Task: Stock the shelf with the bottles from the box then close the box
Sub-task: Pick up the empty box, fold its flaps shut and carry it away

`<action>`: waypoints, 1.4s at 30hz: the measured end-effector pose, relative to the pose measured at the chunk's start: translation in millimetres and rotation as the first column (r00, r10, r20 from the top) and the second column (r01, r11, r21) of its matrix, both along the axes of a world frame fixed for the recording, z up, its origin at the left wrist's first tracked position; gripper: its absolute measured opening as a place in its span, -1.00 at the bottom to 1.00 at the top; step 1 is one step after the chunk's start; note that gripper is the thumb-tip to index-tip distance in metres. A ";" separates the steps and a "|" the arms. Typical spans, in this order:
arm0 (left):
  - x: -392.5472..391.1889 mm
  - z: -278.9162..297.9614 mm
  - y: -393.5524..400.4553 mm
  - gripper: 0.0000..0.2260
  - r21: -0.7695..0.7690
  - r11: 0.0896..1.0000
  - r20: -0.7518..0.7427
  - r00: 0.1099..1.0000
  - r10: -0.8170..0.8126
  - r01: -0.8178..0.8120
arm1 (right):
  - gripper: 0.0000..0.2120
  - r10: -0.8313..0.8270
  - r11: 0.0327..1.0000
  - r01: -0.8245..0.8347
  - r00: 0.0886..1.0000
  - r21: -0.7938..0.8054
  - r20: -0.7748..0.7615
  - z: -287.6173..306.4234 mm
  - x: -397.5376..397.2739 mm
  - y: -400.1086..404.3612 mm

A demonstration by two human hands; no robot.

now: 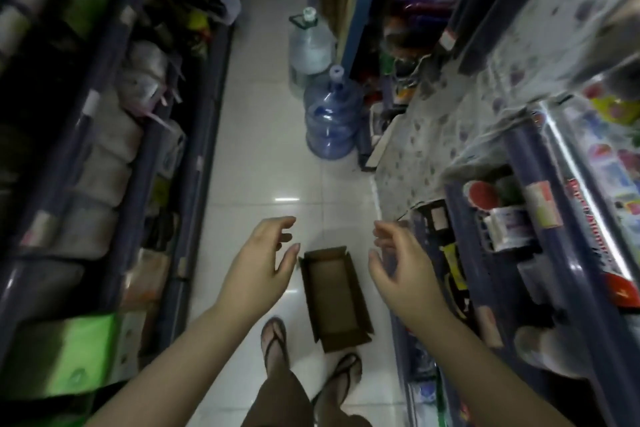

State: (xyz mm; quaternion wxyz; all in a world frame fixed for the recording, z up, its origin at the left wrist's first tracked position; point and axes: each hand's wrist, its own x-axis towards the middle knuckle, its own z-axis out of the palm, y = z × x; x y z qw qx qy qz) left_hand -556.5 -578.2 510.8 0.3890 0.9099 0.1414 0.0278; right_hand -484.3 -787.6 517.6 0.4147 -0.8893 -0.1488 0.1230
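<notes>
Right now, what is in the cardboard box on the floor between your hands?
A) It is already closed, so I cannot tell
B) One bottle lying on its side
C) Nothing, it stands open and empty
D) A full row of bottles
C: the box lies on the floor with its flaps open and its bare brown bottom showing, while the left hand and right hand hover above it, holding nothing.

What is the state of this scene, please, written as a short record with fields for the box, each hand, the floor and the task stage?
box: cardboard box on the floor, flaps open, no bottles visible inside
left hand: left hand above the box's left side, fingers relaxed, holding nothing
right hand: right hand above its right side, fingers relaxed, holding nothing
floor: two large water jugs stand further along the aisle
task stage: box looks emptied, not yet closed
</notes>
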 end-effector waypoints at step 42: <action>144.0 -540.2 -10.5 -0.48 0.109 0.829 -0.554 0.726 -0.408 0.549 | -0.32 -0.904 0.194 0.854 -0.035 -0.482 -0.425 -537.6 -129.0 4.9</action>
